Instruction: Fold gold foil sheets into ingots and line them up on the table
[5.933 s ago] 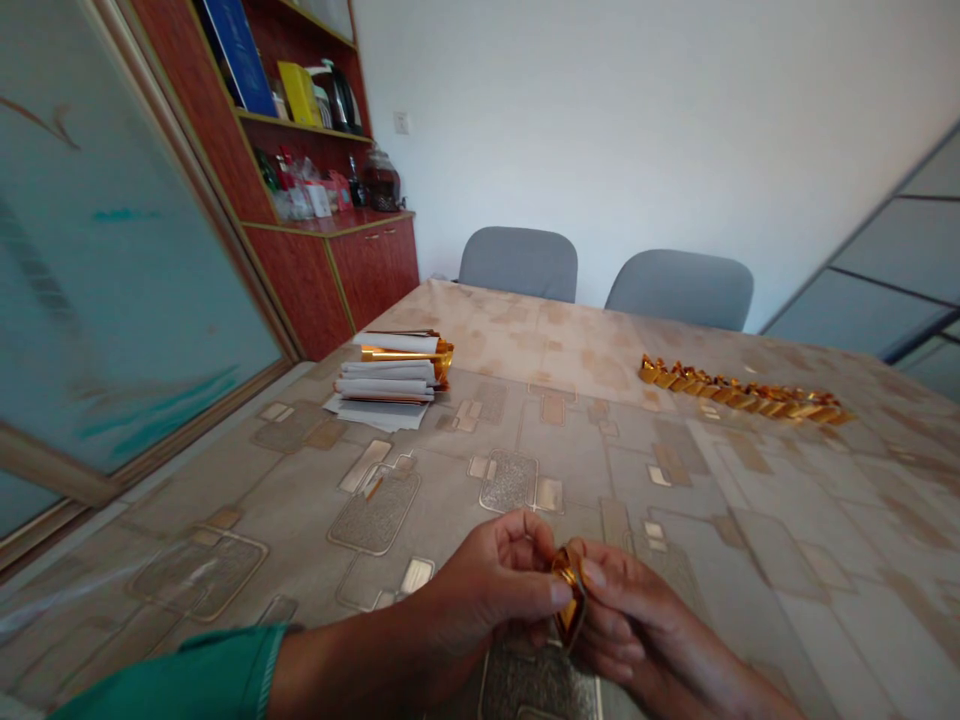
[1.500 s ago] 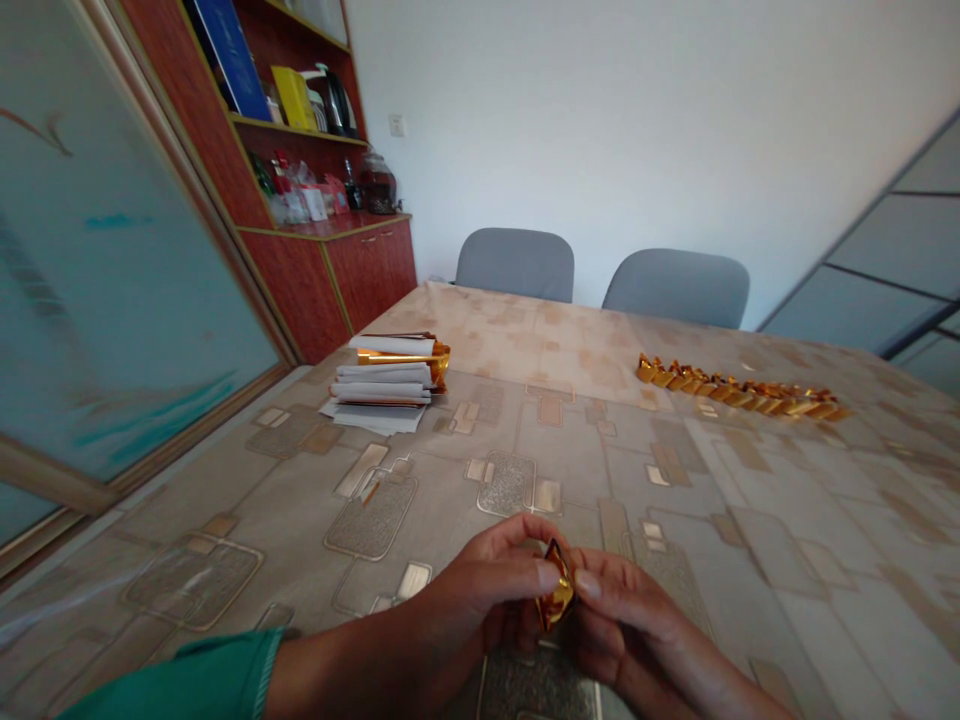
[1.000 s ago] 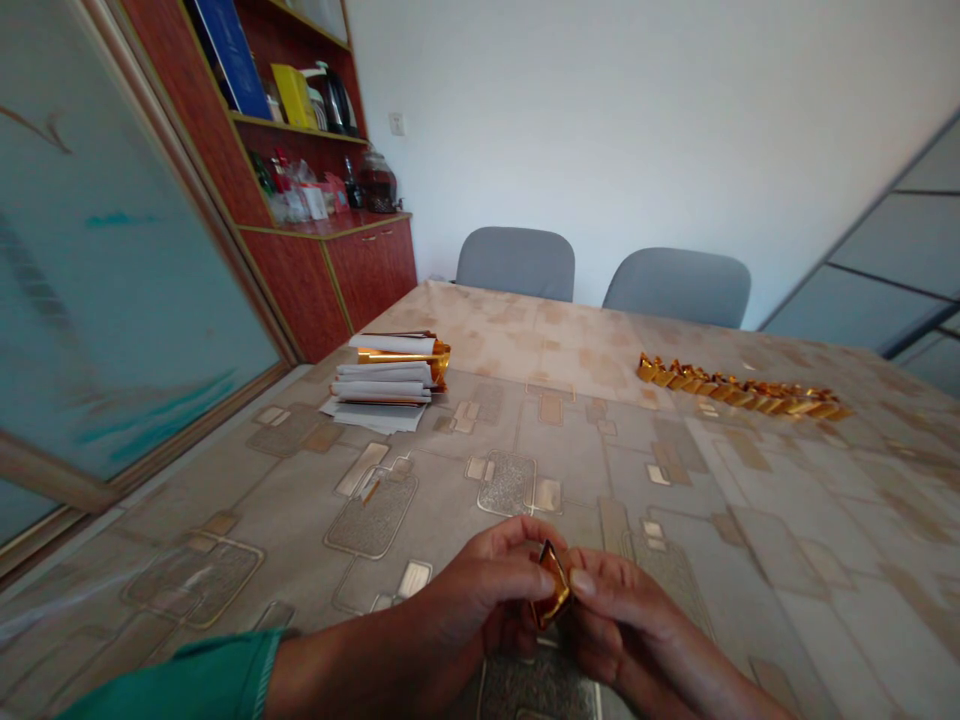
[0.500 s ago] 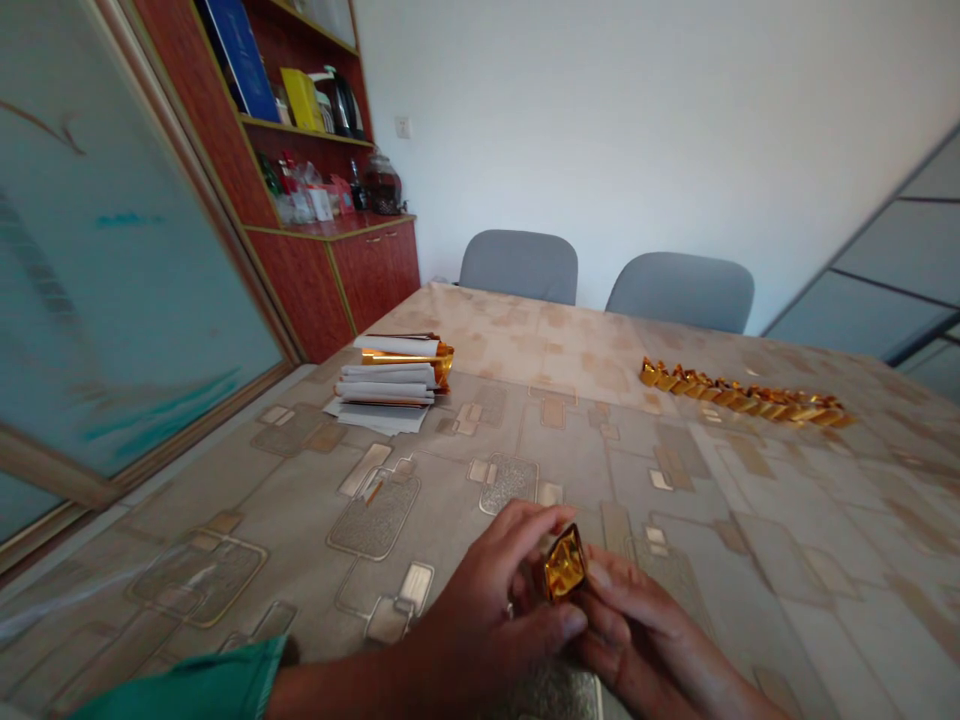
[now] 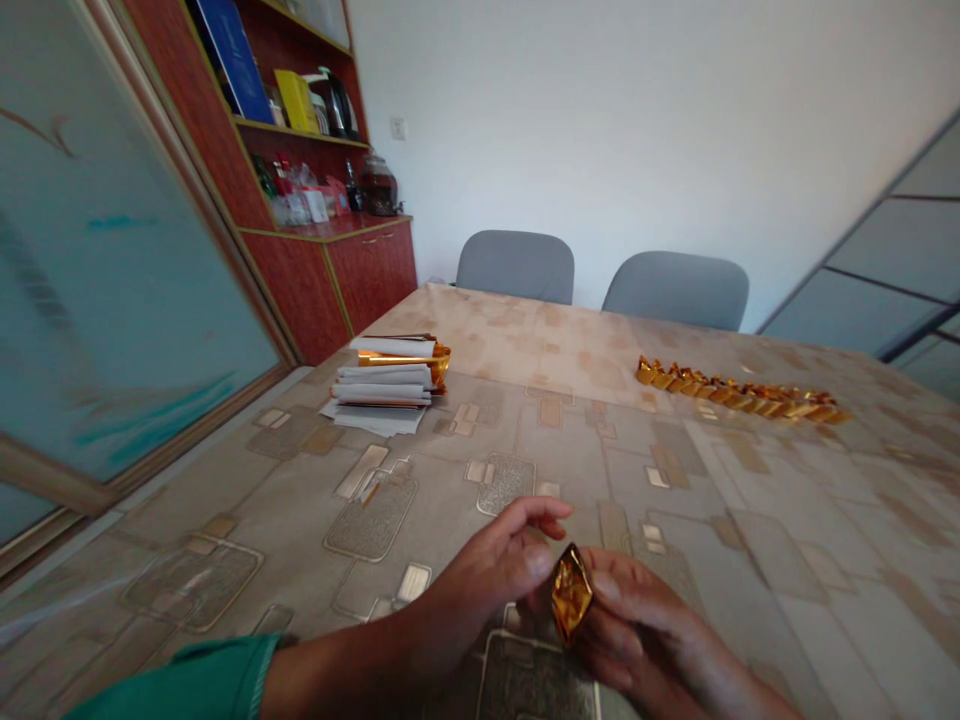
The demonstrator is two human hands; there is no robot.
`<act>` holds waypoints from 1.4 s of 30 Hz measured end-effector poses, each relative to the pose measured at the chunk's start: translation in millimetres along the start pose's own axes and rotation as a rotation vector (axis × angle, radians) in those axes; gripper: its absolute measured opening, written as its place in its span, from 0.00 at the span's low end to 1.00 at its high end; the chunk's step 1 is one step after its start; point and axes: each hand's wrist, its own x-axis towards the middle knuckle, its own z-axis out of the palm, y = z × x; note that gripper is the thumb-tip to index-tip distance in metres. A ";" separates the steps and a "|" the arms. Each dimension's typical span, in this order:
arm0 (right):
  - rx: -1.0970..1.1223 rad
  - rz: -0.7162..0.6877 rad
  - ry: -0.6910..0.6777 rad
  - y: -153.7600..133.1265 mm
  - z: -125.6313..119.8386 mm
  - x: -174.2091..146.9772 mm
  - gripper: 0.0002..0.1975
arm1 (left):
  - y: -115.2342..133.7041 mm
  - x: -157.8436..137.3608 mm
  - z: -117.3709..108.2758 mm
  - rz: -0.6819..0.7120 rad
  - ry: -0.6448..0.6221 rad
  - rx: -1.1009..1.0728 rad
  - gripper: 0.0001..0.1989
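Observation:
A small folded gold foil paper piece (image 5: 571,597), hollow and pointed at its top and bottom ends, is pinched between the thumb and fingers of my right hand (image 5: 645,620). Its shiny, creased inside faces me. Just to its left, my left hand (image 5: 502,560) has its fingers curved forward and apart from the thumb, with nothing visible in them. The left thumb tip is very close to the foil's edge; whether they touch I cannot tell. Both hands are above the near part of the patterned tablecloth (image 5: 450,480).
A stack of folded grey-white and gold sheets (image 5: 386,390) lies at the left of the table. Toward the right runs a row of folded gold foil pieces (image 5: 739,393). Two grey chairs (image 5: 515,265) stand behind the table, near a red-brown cabinet (image 5: 371,270).
My left fingers have come off the foil piece and the left hand has drawn slightly back. In my right hand the foil has turned upright and looks narrower.

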 end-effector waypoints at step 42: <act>-0.027 0.005 0.067 -1.2 4.7 -0.4 0.24 | 2.8 -1.3 4.7 -0.287 -0.017 -0.577 0.12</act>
